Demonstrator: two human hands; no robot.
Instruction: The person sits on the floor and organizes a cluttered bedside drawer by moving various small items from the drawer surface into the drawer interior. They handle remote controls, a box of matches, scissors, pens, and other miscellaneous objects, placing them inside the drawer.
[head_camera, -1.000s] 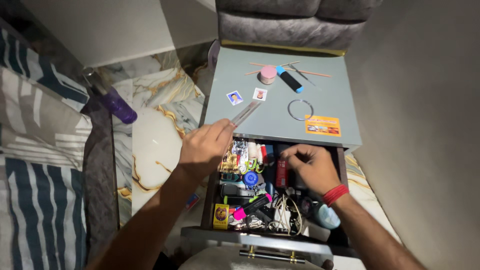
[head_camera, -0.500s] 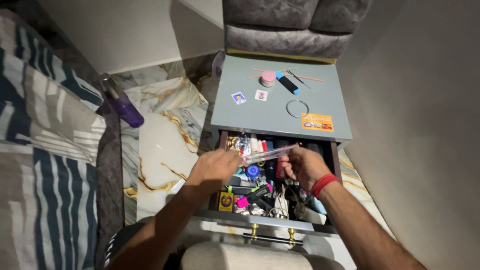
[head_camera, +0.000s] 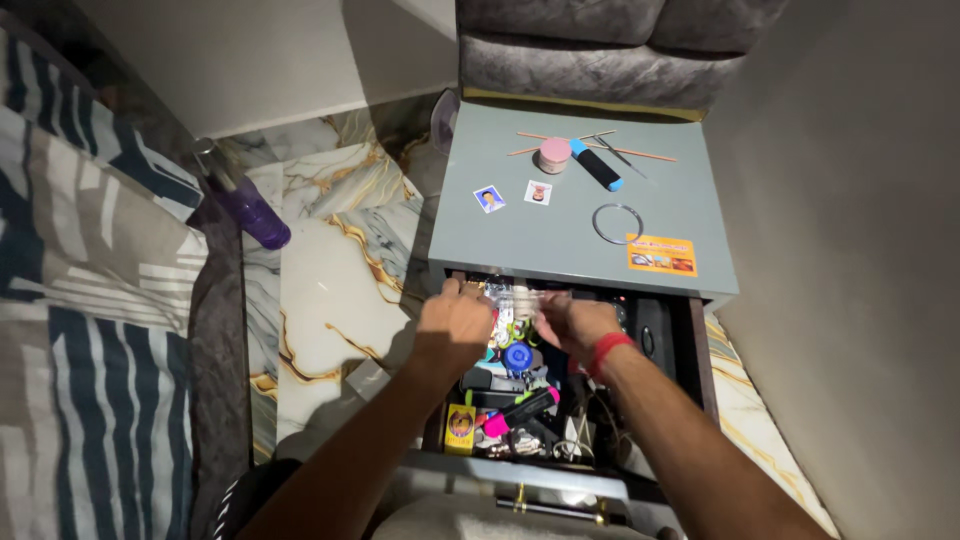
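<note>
- Head view: both hands are over the open drawer (head_camera: 668, 330) of a grey bedside table (head_camera: 560, 230).
- The left hand (head_camera: 452, 326) and the right hand (head_camera: 572, 325) each pinch one end of a small clear plastic packet (head_camera: 518, 298), held just above the drawer's clutter near its back edge.
- A red band (head_camera: 606, 350) circles the right wrist.
- On the tabletop lie two small photos (head_camera: 489, 198), a pink round tin (head_camera: 554, 154), a blue-capped marker (head_camera: 597, 165) and a thin ring (head_camera: 616, 223).
- A purple bottle (head_camera: 244, 200) lies on the marble floor (head_camera: 330, 270).
</note>
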